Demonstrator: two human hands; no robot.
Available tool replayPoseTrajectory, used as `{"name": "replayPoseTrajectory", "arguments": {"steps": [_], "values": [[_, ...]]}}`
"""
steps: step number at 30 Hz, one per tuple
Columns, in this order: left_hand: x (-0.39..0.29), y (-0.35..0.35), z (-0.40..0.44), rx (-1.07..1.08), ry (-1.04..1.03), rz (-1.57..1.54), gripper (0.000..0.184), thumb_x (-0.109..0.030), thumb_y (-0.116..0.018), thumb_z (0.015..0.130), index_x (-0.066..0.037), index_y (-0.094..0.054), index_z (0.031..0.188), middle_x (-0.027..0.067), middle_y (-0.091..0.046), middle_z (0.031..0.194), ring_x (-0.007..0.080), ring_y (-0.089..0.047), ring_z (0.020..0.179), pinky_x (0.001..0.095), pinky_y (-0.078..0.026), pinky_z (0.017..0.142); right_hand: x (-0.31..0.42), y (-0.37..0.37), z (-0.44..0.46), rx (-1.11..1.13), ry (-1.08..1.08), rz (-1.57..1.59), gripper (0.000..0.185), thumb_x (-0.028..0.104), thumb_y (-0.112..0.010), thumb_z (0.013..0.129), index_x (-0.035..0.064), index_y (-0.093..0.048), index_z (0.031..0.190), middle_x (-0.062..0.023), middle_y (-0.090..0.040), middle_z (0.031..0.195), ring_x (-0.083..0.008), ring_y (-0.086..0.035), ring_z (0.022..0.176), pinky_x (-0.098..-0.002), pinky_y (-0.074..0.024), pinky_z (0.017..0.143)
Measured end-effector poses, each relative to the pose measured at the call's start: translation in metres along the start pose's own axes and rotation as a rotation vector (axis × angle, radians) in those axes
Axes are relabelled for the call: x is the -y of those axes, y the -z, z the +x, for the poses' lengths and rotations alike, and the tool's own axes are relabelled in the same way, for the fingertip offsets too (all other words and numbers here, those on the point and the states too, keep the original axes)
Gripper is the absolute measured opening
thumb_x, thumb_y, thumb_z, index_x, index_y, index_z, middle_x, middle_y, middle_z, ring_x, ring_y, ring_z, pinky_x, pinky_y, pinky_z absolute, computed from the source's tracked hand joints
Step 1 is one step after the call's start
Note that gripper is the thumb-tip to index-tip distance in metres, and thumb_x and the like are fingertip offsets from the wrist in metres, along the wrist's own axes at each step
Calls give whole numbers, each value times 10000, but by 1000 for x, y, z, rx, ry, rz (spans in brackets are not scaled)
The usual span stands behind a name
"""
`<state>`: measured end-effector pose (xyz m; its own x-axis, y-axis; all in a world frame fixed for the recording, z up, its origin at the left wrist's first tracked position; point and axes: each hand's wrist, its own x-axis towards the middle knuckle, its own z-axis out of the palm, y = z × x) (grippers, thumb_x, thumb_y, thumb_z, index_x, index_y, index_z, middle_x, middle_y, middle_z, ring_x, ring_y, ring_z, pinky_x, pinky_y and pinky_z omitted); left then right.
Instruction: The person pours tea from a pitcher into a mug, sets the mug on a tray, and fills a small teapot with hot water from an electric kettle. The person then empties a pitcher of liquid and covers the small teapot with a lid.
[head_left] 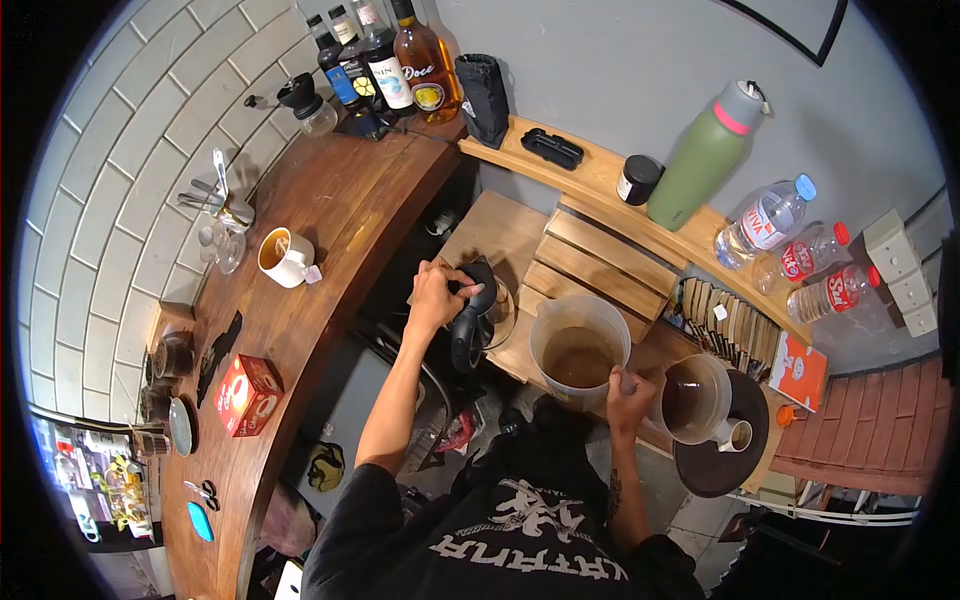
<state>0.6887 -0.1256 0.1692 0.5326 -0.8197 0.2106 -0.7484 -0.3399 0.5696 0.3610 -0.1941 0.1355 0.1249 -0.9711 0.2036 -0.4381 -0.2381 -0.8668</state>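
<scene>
My left hand (437, 298) is closed, its fingertips pinching the black lid (481, 287) of a glass jug (503, 318) with a black handle (466, 340). The jug stands on the light wooden surface; what is inside it is hard to make out. My right hand (630, 398) grips the handle of a large translucent plastic pitcher (580, 312), which holds brown liquid. Just right of that hand, a second translucent pitcher (706, 385) with dark brown liquid rests on a round dark tray (715, 478).
On the left, the curved wooden counter (330, 215) carries a white mug (287, 258) with a tea bag, a red box (246, 396), and scissors (207, 493). Syrup bottles (385, 65) stand at its back. The wall ledge holds a green flask (703, 160) and water bottles (765, 225).
</scene>
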Motion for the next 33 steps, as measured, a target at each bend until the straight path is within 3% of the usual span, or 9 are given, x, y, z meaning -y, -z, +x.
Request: {"name": "replayPoseTrajectory", "arguments": {"steps": [15, 18, 19, 21, 23, 27, 30, 32, 33], "values": [[-1, -6, -4, -30, 30, -6, 224, -183, -817, 664, -108, -757, 867, 90, -537, 774, 244, -505, 785, 366, -430, 691, -29, 11, -13, 14, -139, -26, 273, 158, -615, 831, -88, -613, 713, -97, -570, 578, -136, -516, 578, -343, -409, 565], [-9, -11, -31, -268, 17, -178, 331, -103, -772, 742, -47, -668, 1051, 62, -525, 771, 169, -505, 717, 287, -428, 670, -27, 9, -10, -7, -121, 78, 280, 153, -613, 830, -83, -584, 681, -84, -526, 553, -134, -494, 570, -341, -397, 560], [-5, -13, -42, -266, 22, -176, 331, -103, -772, 742, -47, -668, 1051, 62, -525, 771, 169, -505, 717, 287, -428, 670, -27, 9, -9, -2, -111, 88, 277, 148, -609, 831, -81, -579, 677, -86, -513, 549, -134, -487, 569, -342, -392, 559], [7, -19, -69, -272, 350, -573, 341, -102, -769, 769, -25, -610, 1060, 11, -505, 775, 123, -499, 728, 252, -444, 682, -24, 10, -7, 6, -105, 94, 274, 143, -605, 832, -78, -575, 674, -88, -500, 545, -134, -480, 568, -342, -388, 558], [8, -20, -92, -228, 372, -609, 375, -106, -752, 798, -24, -548, 1101, -11, -475, 829, 87, -475, 775, 219, -444, 701, -20, 10, -3, -36, -20, 165, 339, 100, -587, 832, -35, -400, 583, 19, -306, 535, -61, -309, 534, -319, -223, 472], [16, -28, -109, -186, 379, -590, 421, -97, -776, 764, -40, -536, 1105, 14, -483, 903, 105, -476, 835, 234, -448, 725, -29, 8, -1, 3, 17, 141, 319, 84, -592, 827, -41, -419, 590, 16, -319, 538, -61, -316, 535, -310, -229, 470], [20, -35, -101, -233, 351, -602, 435, -61, -789, 735, -41, -510, 1069, 18, -490, 909, 118, -470, 822, 251, -448, 729, -33, 4, 2, -7, 48, 121, 305, 80, -601, 826, -48, -443, 598, 1, -354, 529, -67, -329, 535, -305, -264, 479], [22, -36, -98, -227, 371, -652, 446, -55, -789, 733, -40, -496, 1069, 18, -486, 913, 116, -468, 820, 251, -447, 736, -43, 4, 2, 32, -19, 40, 254, 147, -630, 825, -92, -619, 739, -152, -571, 601, -190, -547, 620, -372, -421, 623], [20, -35, -97, -208, 388, -703, 456, -49, -789, 731, -39, -483, 1070, 18, -482, 918, 114, -465, 818, 251, -446, 743, -49, 4, 3, 38, -13, 43, 254, 147, -630, 825, -92, -619, 739, -152, -571, 601, -190, -547, 620, -372, -421, 623]]}}
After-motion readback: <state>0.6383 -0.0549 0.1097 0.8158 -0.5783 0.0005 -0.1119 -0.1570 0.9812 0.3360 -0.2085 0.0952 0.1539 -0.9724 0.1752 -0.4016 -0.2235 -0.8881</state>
